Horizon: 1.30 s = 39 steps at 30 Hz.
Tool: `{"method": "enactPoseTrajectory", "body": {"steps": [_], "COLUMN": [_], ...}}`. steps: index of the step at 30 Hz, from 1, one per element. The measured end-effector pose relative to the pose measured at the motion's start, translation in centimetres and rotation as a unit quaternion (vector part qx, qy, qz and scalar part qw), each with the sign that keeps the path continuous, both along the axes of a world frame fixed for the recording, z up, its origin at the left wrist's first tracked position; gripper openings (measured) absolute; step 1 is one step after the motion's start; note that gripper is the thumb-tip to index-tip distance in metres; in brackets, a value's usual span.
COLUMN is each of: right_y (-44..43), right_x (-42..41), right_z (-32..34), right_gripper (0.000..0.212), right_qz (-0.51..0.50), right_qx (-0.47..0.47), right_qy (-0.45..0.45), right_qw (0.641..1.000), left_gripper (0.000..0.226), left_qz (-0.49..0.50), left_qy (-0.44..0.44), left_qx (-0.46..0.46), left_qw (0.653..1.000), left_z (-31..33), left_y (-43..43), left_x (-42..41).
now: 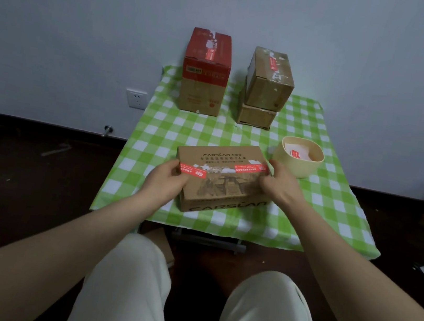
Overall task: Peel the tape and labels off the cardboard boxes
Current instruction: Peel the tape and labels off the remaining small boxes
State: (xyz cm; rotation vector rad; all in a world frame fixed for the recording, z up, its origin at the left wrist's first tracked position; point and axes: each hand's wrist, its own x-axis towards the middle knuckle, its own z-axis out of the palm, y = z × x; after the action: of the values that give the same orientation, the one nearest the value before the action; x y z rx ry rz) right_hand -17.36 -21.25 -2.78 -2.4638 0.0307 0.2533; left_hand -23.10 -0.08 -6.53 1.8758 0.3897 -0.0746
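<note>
On the green-checked tabletop (pixel 336 206), near its front edge, we hold a flat cardboard box (pixel 223 184): our left hand (pixel 167 178) grips its left end beside the red tape (pixel 193 170), and our right hand (pixel 279 184) grips the right end. A cream bowl (pixel 295 168) holding scraps sits just beside it.

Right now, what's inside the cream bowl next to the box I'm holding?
The cream bowl holds white paper scraps and one red-printed piece. Its near wall hides whatever lies lower down.
</note>
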Motion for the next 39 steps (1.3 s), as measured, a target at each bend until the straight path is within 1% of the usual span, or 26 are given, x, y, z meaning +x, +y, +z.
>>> {"method": "enactPoseTrajectory", "body": {"steps": [2,3,4,6,8,10,13,14,15,16,19,20,22,24,27,31,34,39], "right_y": [1.0,1.8,2.7,4.3,5.8,6.5,6.7,6.7,6.6,6.5,6.3,6.2,6.2,6.2,6.5,7.0,7.3,7.8], "right_x": [-0.2,-0.2,-0.2,-0.2,-0.2,0.0,0.2,0.2,0.1,0.1,0.0,0.0,0.1,0.2,0.2,0.3,0.2,0.1], "right_z": [0.0,0.1,0.1,0.2,0.1,0.1,-0.2,-0.4,-0.5,-0.6,-0.9,-0.8,-0.8,-0.6,-0.2,0.0,-0.2,-0.4], "right_gripper": [0.051,0.048,0.042,0.027,0.020,0.021,0.022,0.021,0.020,0.019,0.017,0.017,0.016,0.015,0.016,0.020,0.021,0.021], "right_qz": [0.048,0.075,0.096,0.125,0.144,0.153,0.140,0.135,0.133,0.131,0.129,0.130,0.138,0.157,0.186,0.185,0.165,0.144], "right_qx": [-0.034,-0.026,-0.012,0.009,0.025,0.033,0.037,0.039,0.041,0.042,0.055,0.056,0.053,0.034,-0.012,-0.038,-0.042,-0.030], "right_qy": [-0.088,-0.116,-0.124,-0.096,-0.049,-0.042,-0.046,-0.044,-0.044,-0.041,-0.030,-0.028,-0.030,-0.036,-0.051,-0.051,-0.047,-0.037], "right_qw": [0.994,0.990,0.987,0.987,0.988,0.987,0.988,0.989,0.989,0.990,0.990,0.990,0.989,0.986,0.981,0.981,0.984,0.989], "left_gripper": [0.037,0.044,0.051,0.059,0.066,0.066,0.052,0.052,0.056,0.065,0.107,0.117,0.128,0.133,0.135,0.137,0.136,0.134], "left_qz": [0.004,0.007,0.008,-0.003,-0.032,-0.076,-0.137,-0.157,-0.172,-0.183,-0.220,-0.229,-0.232,-0.222,-0.217,-0.224,-0.232,-0.230], "left_qy": [-0.017,-0.026,-0.035,-0.059,-0.081,-0.094,-0.124,-0.126,-0.119,-0.100,-0.007,0.017,0.030,0.017,-0.002,0.010,0.026,0.019], "left_qx": [0.011,0.024,0.042,0.085,0.148,0.216,0.299,0.318,0.328,0.326,0.302,0.301,0.284,0.269,0.276,0.275,0.279,0.298], "left_qw": [1.000,0.999,0.998,0.995,0.985,0.969,0.936,0.926,0.921,0.922,0.928,0.926,0.930,0.937,0.936,0.935,0.932,0.926], "left_z": [0.1,0.1,0.4,0.8,0.6,0.2,0.5,0.6,0.9,1.1,1.5,1.4,1.0,0.7,0.5,0.5,0.5,0.4], "left_y": [0.4,0.6,0.7,0.6,0.8,0.9,0.7,0.7,0.7,0.7,0.8,0.9,1.1,1.2,1.2,1.3,1.3,1.2], "left_x": [-0.2,-0.2,-0.2,0.0,0.0,0.2,0.8,1.2,1.5,1.8,2.5,2.6,2.6,2.5,2.6,3.1,3.1,3.1]}}
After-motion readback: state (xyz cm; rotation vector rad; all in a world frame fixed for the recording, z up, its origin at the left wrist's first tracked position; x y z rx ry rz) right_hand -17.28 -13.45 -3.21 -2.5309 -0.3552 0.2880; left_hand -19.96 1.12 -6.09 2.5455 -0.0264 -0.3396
